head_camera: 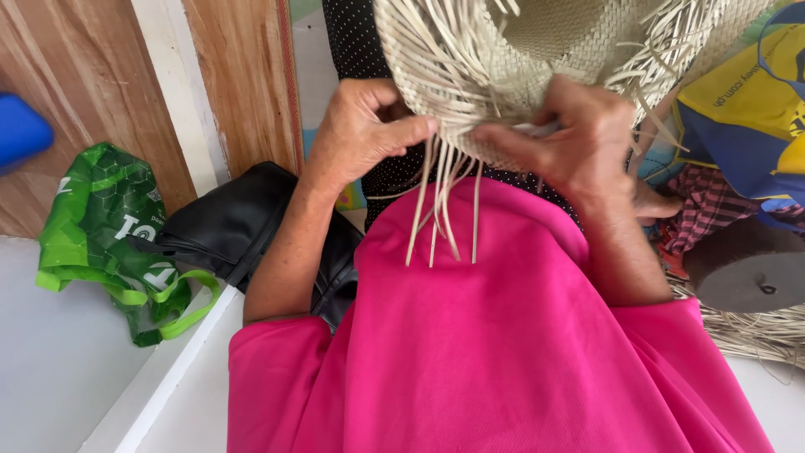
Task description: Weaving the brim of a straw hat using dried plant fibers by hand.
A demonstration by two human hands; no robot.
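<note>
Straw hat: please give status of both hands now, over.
Left hand and right hand pinching woven straw hat at its edge. Loose strands hang over pink cloth. Nothing blocking.

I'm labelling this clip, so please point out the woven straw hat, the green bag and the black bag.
Woven straw hat (470,80): head view, on its woven brim above the loose strands.
Green bag (101,218): head view, on the middle of its printed side.
Black bag (226,214): head view, on its smooth top.

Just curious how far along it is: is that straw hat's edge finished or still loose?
Still loose: the straw hat has unwoven strands hanging from its edge.
</note>
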